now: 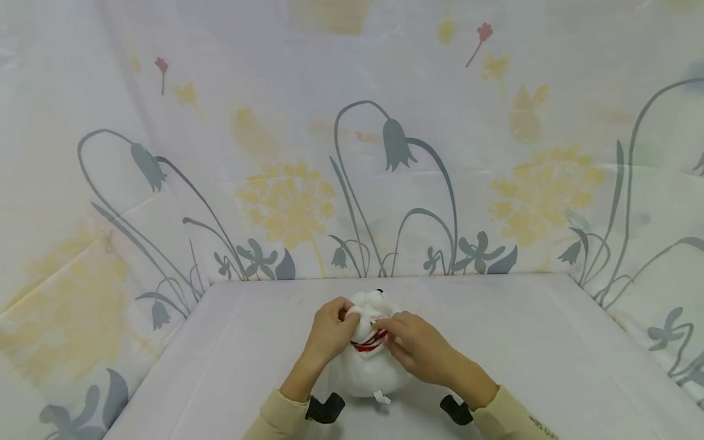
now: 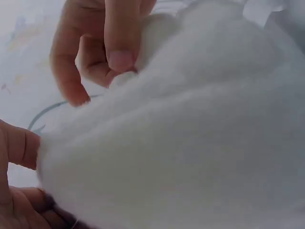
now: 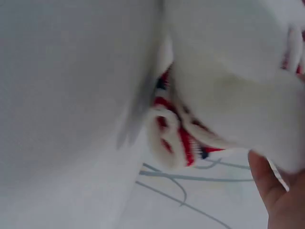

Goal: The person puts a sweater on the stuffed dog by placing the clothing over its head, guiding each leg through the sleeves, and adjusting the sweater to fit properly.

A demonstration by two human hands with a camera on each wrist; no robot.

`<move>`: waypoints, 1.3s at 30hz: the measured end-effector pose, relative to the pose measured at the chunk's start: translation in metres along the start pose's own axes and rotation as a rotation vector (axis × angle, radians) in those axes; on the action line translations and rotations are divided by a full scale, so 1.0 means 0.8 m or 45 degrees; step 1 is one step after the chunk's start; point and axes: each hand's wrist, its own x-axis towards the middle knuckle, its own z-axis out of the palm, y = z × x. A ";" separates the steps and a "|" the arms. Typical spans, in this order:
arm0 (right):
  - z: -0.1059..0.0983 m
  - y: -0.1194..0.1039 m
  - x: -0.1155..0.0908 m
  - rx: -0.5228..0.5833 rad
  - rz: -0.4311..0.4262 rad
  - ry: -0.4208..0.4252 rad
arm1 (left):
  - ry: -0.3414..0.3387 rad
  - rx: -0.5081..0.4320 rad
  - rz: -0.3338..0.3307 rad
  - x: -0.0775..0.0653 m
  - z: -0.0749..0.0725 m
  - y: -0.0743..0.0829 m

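A white plush toy (image 1: 371,373) stands on the white table, with a small black spot on top of its head and a white tag (image 1: 382,397) low on its body. Round its neck runs a knitted scarf (image 3: 183,136) in red, white and dark blue. My left hand (image 1: 332,330) pinches the fluffy white part at the left of the head. From the other side my right hand (image 1: 420,348) grips the toy close to the scarf, its fingertips partly hidden by the plush. White fur fills most of the left wrist view, with fingers from two sides touching it.
The white table top (image 1: 231,342) spreads on both sides of the toy. Behind it hangs a pale cloth (image 1: 308,91) printed with grey and yellow flowers. Black wrist cameras (image 1: 326,408) sit at both sleeve ends.
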 end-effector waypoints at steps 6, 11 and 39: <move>0.003 0.004 -0.005 0.167 0.411 0.056 | 0.068 0.118 0.082 0.000 -0.015 -0.001; 0.005 0.005 -0.007 0.327 0.661 -0.048 | 0.138 0.325 0.351 0.000 -0.018 0.004; 0.022 0.028 -0.016 1.533 0.821 -0.326 | -0.114 0.594 0.526 -0.009 -0.004 0.011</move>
